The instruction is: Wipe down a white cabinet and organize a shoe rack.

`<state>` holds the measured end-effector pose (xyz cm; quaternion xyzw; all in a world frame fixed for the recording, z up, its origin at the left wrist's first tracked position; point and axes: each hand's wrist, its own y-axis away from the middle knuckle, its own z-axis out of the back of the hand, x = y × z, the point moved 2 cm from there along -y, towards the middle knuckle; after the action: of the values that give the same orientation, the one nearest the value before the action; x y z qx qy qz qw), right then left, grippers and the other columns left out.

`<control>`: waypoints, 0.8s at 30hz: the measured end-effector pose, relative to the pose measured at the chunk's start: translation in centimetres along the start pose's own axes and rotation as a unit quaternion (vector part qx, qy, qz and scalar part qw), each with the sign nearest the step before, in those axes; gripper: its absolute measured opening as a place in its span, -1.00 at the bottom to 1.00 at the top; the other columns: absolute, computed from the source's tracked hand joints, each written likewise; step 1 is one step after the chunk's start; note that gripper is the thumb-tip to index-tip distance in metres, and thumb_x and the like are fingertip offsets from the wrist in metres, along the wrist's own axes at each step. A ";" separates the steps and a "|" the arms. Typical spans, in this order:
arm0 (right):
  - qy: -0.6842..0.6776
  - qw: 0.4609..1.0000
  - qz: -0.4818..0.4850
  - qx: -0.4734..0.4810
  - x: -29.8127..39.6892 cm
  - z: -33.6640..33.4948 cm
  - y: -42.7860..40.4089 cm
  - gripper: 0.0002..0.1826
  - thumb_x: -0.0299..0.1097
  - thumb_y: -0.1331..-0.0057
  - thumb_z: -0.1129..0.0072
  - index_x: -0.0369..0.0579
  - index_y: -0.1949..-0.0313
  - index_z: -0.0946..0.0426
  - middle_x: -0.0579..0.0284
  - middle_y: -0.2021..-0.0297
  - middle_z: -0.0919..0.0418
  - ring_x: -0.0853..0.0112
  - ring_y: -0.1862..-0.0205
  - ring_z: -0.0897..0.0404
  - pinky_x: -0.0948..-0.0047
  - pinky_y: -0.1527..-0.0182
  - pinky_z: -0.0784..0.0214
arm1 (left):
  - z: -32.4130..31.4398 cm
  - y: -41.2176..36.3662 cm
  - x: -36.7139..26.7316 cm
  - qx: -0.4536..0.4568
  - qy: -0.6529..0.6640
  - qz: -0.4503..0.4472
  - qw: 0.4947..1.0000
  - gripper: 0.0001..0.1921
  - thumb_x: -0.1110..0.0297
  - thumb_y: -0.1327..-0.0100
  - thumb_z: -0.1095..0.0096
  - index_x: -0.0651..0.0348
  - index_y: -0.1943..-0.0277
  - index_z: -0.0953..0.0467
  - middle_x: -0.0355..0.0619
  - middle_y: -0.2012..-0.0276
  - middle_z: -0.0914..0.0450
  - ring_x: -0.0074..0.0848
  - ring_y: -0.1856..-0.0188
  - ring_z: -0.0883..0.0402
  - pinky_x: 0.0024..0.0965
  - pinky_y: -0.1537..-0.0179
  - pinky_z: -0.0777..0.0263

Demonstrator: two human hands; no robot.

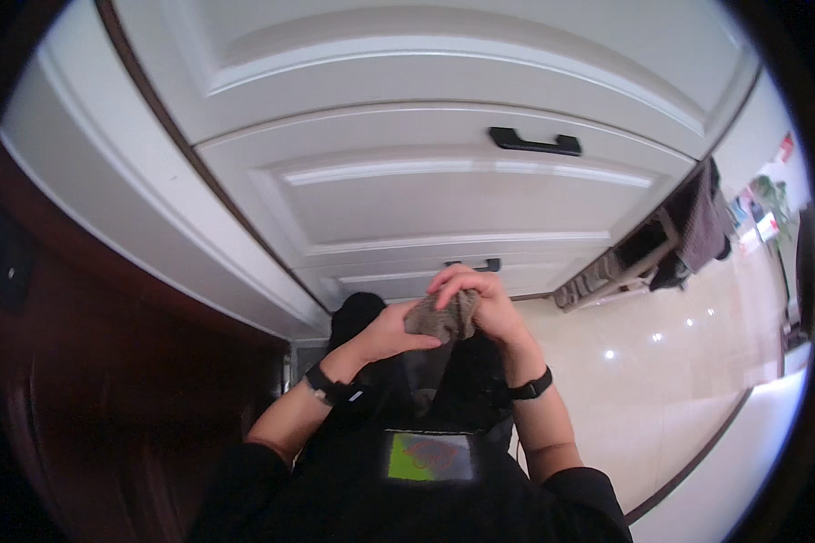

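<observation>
A crumpled grey-brown cloth point(443, 319), ribbed in texture, is held between both hands above the knees. My left hand point(397, 334) grips its left and lower edge, with the thumb stretched along the near side. From the right, my right hand point(485, 298) holds the cloth, its fingers bent over the top. Each wrist wears a black band. The cloth's underside and some of the left fingers are hidden. Just beyond the hands is the black handle point(492, 265) of a low white drawer, partly covered by the right fingers.
White panelled drawers point(448, 203) stand ahead, one with a black handle point(535, 142). A dark reddish-brown door point(142, 407) is at the left. To the right, a low rack point(625, 261) with hanging cloth point(705, 224) stands on the glossy tiled floor point(604, 380).
</observation>
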<state>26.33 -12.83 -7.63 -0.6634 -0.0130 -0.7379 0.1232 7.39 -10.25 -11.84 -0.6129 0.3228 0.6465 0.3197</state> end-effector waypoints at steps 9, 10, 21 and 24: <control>0.163 0.873 0.123 -0.443 2.4 16.3 3.3 -0.48 -0.69 -0.10 -0.03 -0.10 -0.11 -0.46 0.23 0.00 -0.53 0.48 0.03 -0.50 0.54 0.00 -0.35 | 4.9 5.7 -3.5 -0.350 0.004 -0.021 0.936 -0.62 0.23 -0.28 -0.16 0.40 -0.01 -0.50 -0.02 0.09 -0.58 -0.39 0.06 -0.55 -0.36 0.02 -0.38; 0.192 0.814 0.179 -0.518 2.5 20.4 4.5 -0.55 -0.66 -0.16 -0.02 -0.17 -0.08 -0.44 0.21 0.04 -0.53 0.47 0.04 -0.50 0.54 -0.02 -0.33 | 5.1 6.4 -4.2 -0.422 0.094 -0.081 0.898 -0.58 0.19 -0.30 -0.15 0.40 -0.04 -0.47 0.00 0.04 -0.55 -0.35 0.02 -0.54 -0.34 -0.01 -0.37; 0.171 0.695 0.111 -0.689 6.9 41.6 0.8 -0.42 0.00 -0.40 0.11 -0.22 -0.20 -0.20 -0.05 -0.06 -0.38 0.17 -0.04 -0.42 0.26 -0.08 -0.27 | 9.2 0.2 -5.1 -0.636 -0.285 -0.290 0.655 -0.43 0.19 -0.41 0.03 0.48 -0.28 -0.15 0.29 -0.30 -0.15 -0.04 -0.37 -0.04 -0.08 -0.38 0.22; 0.209 0.685 0.101 -0.691 6.6 39.7 0.0 -0.18 0.18 -0.33 0.11 -0.27 -0.31 -0.07 -0.23 -0.23 -0.26 -0.02 -0.22 -0.32 0.17 -0.22 -0.14 | 10.3 -3.2 -1.2 -0.619 -0.439 -0.125 0.638 -0.29 0.00 -0.43 0.22 0.47 -0.37 0.08 0.37 -0.40 0.23 0.15 -0.44 0.39 0.08 -0.38 0.51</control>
<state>64.44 -6.62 3.56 -0.3865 0.5940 -0.6401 -0.2966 4.01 -0.03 -10.29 -0.3456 -0.4116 0.8420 0.0472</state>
